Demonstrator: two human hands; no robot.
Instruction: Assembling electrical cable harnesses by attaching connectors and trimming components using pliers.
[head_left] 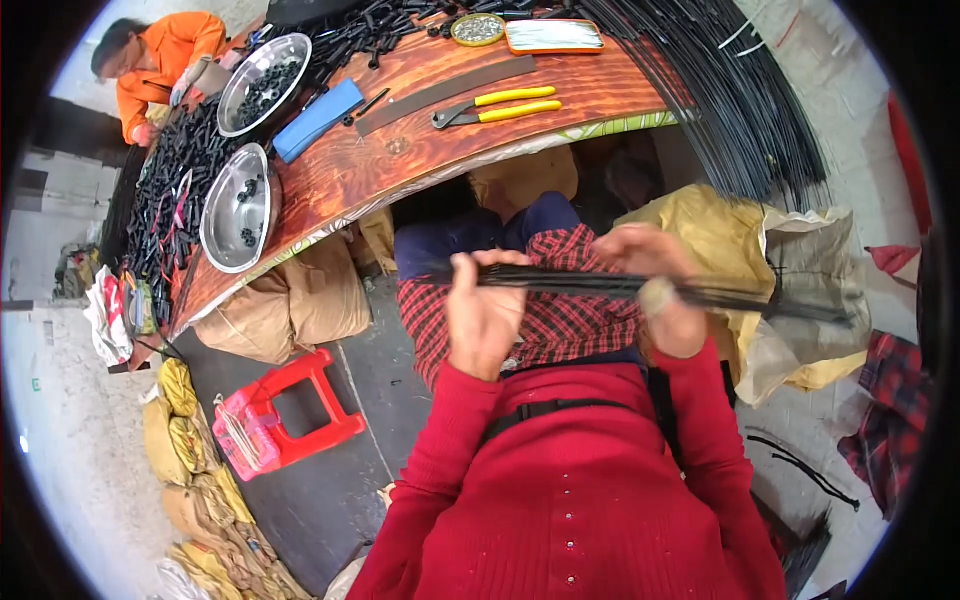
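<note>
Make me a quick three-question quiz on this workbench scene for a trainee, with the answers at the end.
1. True or false: the yellow-handled pliers lie on the floor.
2. What does the person's left hand hold?
A) A hammer
B) Thin black rods
C) A paper cup
3. How many large silvery bowls hold black parts?

Key:
1. False; they lie on the wooden table.
2. B.
3. Two.

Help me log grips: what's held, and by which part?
Black rods, bundled: left hand near their left end; right hand, blurred, apparently around them nearer the middle.
</note>
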